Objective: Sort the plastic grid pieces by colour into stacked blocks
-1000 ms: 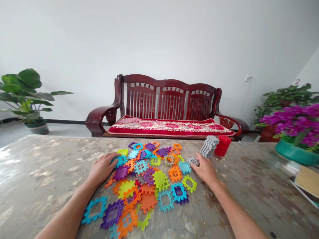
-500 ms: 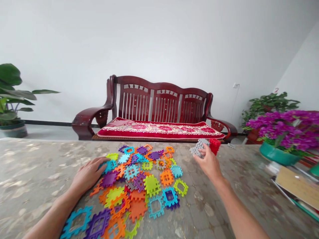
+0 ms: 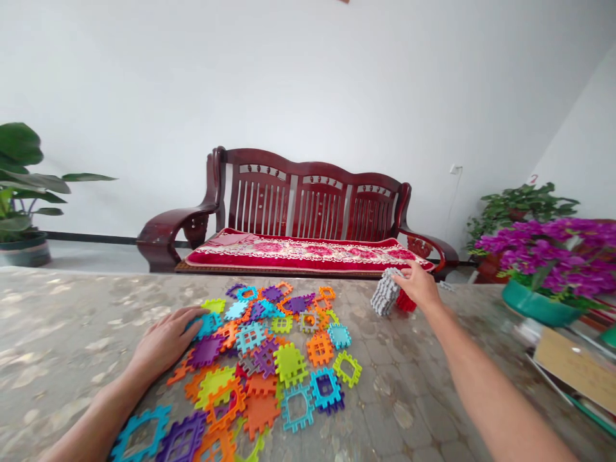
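Head view, sole view on record.

Item 1. Right hand (image 3: 419, 286): held out over the far right of the table (image 3: 72, 333), fingers curved down onto the top of the grey stack (image 3: 385, 296). Contact with the stack's upper edge is seen. Whether a piece is pinched between the fingers cannot be told, as the palm side is hidden.

Item 2. Grey stack: a column of grey toothed tiles, stood tilted on the table, to the right of the heap. A red stack (image 3: 405, 301) is set just beside it on its right, largely covered by the right hand.

Item 3. Left hand (image 3: 166, 340): laid palm down and relaxed, nothing gripped, at the left edge of the heap of coloured tiles (image 3: 269, 346). Its fingertips rest on a cyan tile (image 3: 208, 323); a purple tile (image 3: 206, 350) lies just beside the fingers.

Item 4. Heap of coloured tiles: flat interlocking squares in orange, lime, cyan and purple, spread loosely between the two hands, many overlapping.

Item 5. Surroundings: a dark wooden bench (image 3: 308, 199) with a red cushion (image 3: 298, 250) is placed beyond the table; a leafy plant (image 3: 24, 173) at far left; purple flowers (image 3: 553, 247) in a teal pot (image 3: 539, 307) at right.
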Demonstrator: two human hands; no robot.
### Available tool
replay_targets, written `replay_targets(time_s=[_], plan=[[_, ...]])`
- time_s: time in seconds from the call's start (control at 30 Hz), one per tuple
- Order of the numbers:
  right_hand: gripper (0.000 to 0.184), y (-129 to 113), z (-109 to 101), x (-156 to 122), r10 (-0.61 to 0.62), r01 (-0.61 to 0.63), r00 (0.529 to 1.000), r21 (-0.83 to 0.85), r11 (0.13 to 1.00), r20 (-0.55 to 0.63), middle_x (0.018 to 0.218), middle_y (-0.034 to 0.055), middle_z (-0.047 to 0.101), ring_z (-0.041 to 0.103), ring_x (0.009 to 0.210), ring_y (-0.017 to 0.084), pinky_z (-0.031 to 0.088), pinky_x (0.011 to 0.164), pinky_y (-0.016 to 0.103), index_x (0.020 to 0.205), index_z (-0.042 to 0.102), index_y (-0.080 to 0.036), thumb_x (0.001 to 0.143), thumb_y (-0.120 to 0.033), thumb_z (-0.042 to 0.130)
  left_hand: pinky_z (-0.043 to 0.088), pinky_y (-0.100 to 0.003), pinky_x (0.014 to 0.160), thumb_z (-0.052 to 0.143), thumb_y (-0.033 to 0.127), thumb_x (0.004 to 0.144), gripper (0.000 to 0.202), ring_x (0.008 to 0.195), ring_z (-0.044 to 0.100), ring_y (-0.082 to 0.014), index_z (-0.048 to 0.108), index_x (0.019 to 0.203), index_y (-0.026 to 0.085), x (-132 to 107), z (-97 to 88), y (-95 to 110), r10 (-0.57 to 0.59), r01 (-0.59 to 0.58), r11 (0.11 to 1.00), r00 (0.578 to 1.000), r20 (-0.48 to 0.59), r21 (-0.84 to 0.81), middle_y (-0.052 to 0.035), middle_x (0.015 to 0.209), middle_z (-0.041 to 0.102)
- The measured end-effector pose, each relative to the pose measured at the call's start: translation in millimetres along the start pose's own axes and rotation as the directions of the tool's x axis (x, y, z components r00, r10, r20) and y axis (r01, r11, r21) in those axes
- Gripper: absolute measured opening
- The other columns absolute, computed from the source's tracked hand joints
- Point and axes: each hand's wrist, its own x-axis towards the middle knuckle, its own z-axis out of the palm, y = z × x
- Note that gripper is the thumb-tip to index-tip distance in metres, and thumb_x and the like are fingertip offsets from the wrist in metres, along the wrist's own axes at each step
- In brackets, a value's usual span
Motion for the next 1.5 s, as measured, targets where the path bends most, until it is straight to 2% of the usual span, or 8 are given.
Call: replay_targets(time_s=[0.2, 0.33, 0.47, 0.63, 0.77, 0.93, 1.17, 1.5], plan=[[0.043, -24.8, 14.5, -44.8, -0.141, 0.160, 0.986, 0.250, 0.955, -0.092, 0.111, 0.0103, 0.072, 0.067, 0.098, 0.023, 0.049, 0.091, 0.036, 0.117, 0.066, -0.018, 0.085, -0.042, 0.051, 0.042, -0.041, 0.106, 0.032, 0.047, 0.090, 0.050, 0.121, 0.059, -0.0264, 0.066, 0.121, 0.027, -1.1, -1.9, 3.8, -0.008, 0.008, 1.000, 1.000, -0.012, 0.015, -0.0047, 0.132, 0.064], [0.045, -43.9, 63.2, -103.8, -0.231, 0.145, 0.960, 0.422, 0.895, 0.160, 0.114, 0.0104, 0.071, 0.066, 0.104, 0.024, 0.050, 0.095, 0.038, 0.117, 0.066, -0.019, 0.087, -0.044, 0.044, 0.042, -0.040, 0.105, 0.034, 0.046, 0.089, 0.051, 0.121, 0.058, -0.0264, 0.060, 0.129, 0.025, -1.7, -3.6, 6.9, -0.050, 0.051, 0.998, 0.999, -0.016, 0.032, -0.0064, 0.134, 0.063], [0.053, -61.2, 107.8, -147.1, -0.198, 0.070, 0.941, 0.412, 0.908, 0.276, 0.132, 0.0153, 0.061, 0.055, 0.125, 0.027, 0.039, 0.109, 0.044, 0.130, 0.058, -0.015, 0.087, -0.041, 0.043, 0.040, -0.038, 0.106, 0.033, 0.045, 0.091, 0.051, 0.123, 0.057, -0.0244, 0.057, 0.132, 0.026, -2.6, -6.3, 10.7, -0.061, 0.061, 0.997, 0.998, 0.007, 0.040, -0.0061, 0.135, 0.062], [0.053, -90.0, 121.7, -174.6, -0.250, 0.054, 0.913, 0.512, 0.857, 0.322, 0.138, 0.0116, 0.058, 0.051, 0.130, 0.025, 0.038, 0.111, 0.042, 0.133, 0.056, -0.019, 0.091, -0.046, 0.040, 0.040, -0.037, 0.105, 0.030, 0.044, 0.093, 0.050, 0.122, 0.058, -0.0237, 0.056, 0.132, 0.027, -3.6, -9.1, 14.8, -0.067, 0.068, 0.998, 0.997, -0.024, 0.010, -0.0050, 0.134, 0.063], [0.054, -91.5, 114.1, -174.4, -0.244, 0.037, 0.932, 0.597, 0.802, 0.270, 0.134, 0.0095, 0.061, 0.053, 0.127, 0.023, 0.041, 0.109, 0.040, 0.129, 0.059, -0.021, 0.094, -0.052, 0.032, 0.039, -0.035, 0.106, 0.029, 0.044, 0.094, 0.049, 0.122, 0.058, -0.0217, 0.056, 0.132, 0.027, -4.5, -10.7, 16.9, -0.071, 0.070, 0.997, 0.997, -0.020, -0.026, -0.0038, 0.133, 0.063], [0.059, -61.3, 112.6, -159.0, -0.135, 0.076, 0.985, 0.426, 0.901, 0.111, 0.120, 0.0160, 0.066, 0.057, 0.117, 0.028, 0.040, 0.107, 0.046, 0.114, 0.066, -0.016, 0.092, -0.054, 0.027, 0.039, -0.038, 0.106, 0.027, 0.045, 0.094, 0.051, 0.123, 0.058, -0.0234, 0.055, 0.132, 0.026, -4.3, -10.1, 17.3, -0.061, 0.061, 0.998, 0.998, -0.011, -0.006, -0.0057, 0.134, 0.063], [0.054, -60.3, 124.1, -153.0, -0.152, 0.113, 0.980, 0.277, 0.954, 0.126, 0.119, 0.0168, 0.067, 0.058, 0.114, 0.027, 0.042, 0.104, 0.044, 0.118, 0.064, -0.013, 0.092, -0.041, 0.026, 0.036, -0.040, 0.108, 0.030, 0.044, 0.095, 0.049, 0.127, 0.054, -0.0238, 0.056, 0.132, 0.025, -6.2, -10.9, 21.3, -0.062, 0.062, 0.998, 0.998, 0.018, -0.002, -0.0064, 0.138, 0.060], [0.053, -62.8, 121.4, -151.9, -0.142, 0.099, 0.980, 0.274, 0.957, 0.141, 0.118, 0.0158, 0.067, 0.059, 0.114, 0.027, 0.042, 0.104, 0.043, 0.117, 0.065, -0.014, 0.092, -0.040, 0.027, 0.031, -0.039, 0.112, 0.031, 0.044, 0.095, 0.047, 0.131, 0.050, -0.0228, 0.060, 0.129, 0.028, -8.5, -12.0, 25.3, -0.040, 0.040, 0.999, 0.999, 0.025, 0.002, -0.0039, 0.142, 0.057]])
